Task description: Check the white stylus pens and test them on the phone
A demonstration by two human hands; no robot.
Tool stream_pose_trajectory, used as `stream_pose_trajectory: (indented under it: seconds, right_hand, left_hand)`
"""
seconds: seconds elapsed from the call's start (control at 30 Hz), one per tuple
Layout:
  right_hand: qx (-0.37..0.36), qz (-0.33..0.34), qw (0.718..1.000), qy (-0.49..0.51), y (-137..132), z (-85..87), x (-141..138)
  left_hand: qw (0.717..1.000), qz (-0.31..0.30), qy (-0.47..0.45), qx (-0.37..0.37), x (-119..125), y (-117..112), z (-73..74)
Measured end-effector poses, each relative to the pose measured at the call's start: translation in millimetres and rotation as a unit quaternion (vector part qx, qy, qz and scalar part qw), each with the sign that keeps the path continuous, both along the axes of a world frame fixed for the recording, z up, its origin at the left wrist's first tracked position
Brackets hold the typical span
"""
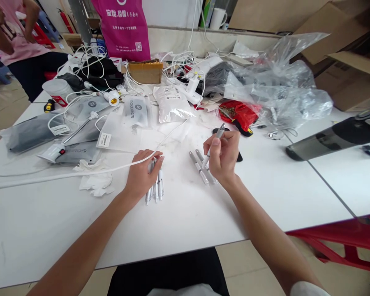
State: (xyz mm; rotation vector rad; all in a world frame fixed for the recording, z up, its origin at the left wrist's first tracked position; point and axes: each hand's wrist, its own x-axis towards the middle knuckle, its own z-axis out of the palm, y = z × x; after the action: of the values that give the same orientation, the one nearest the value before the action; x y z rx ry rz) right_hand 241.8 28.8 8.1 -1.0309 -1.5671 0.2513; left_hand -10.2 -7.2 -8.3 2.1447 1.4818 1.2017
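Note:
Several silver-and-white pens (156, 191) lie side by side on the white table (179, 224). My left hand (143, 172) curls over their far ends, thumb against them, which hides part of the pens. In my right hand (225, 158) is a grey-and-white pen (220, 130), pinched between thumb and fingers and tilted, its grey end pointing up and away. Beneath and left of that hand, two more loose pens (199, 167) rest on the table, one partly covered by my fingers. A white cable (120, 167) runs across just above my left hand.
Crumpled tissue (95, 181) lies left of my left hand. Packaged bags (135, 111), tangled cables and clear plastic (280, 82) crowd the back. A dark bottle (333, 137) lies at right, near a red stool (342, 242). Another person (21, 37) is at far left.

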Motion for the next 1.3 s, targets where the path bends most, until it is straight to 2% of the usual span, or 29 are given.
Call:
stream_pose_trajectory:
  seconds: [0.1,0.17,0.27,0.37,0.5,0.63,0.8,0.97,1.07,1.17,1.3]
  right_hand:
    - [-0.025,0.017,0.998,-0.060,0.7,-1.7,2.7]
    - [-0.047,0.076,0.986,-0.139,-0.8,0.0,2.1]
    - [-0.062,0.166,0.943,-0.280,-4.9,1.4,-4.8]
    - [-0.056,0.200,0.908,-0.364,-9.6,-2.7,-15.0]
    - [-0.089,0.209,0.904,-0.363,-15.7,-11.8,-22.4]
    - [-0.085,0.184,0.909,-0.366,-20.7,-18.1,-23.3]
    - [0.008,0.154,0.896,-0.418,-13.3,-15.5,-27.7]
    - [-0.001,0.143,0.877,-0.458,7.0,-6.5,-40.7]
    - [-0.007,0.149,0.892,-0.427,9.2,-10.3,-48.4]
    - [0.001,0.145,0.913,-0.382,3.4,-18.6,-49.5]
    - [0.037,0.155,0.902,-0.400,-0.9,-20.8,-39.9]
  left_hand:
    - [0.998,-0.031,-0.044,-0.017,0.7,-3.1,3.5]
    - [0.994,-0.057,-0.078,-0.044,1.8,-5.6,4.4]
    - [0.989,-0.095,-0.102,-0.045,3.3,-7.5,2.7]
    - [0.989,-0.127,-0.074,0.005,2.6,-5.8,-1.3]
    - [0.988,-0.141,-0.018,0.059,-0.8,-1.7,-5.0]
    - [0.992,-0.122,0.022,0.040,0.3,-3.2,-4.5]
    - [0.995,-0.082,-0.054,-0.018,1.9,-7.3,0.4]
    - [0.993,-0.065,-0.095,-0.003,-4.0,-1.5,3.0]
    - [0.994,-0.046,-0.097,0.010,-6.6,2.3,2.1]
    - [0.997,-0.009,-0.078,-0.008,-8.0,3.1,1.2]
    - [0.998,-0.030,-0.056,-0.008,-6.1,1.4,1.6]
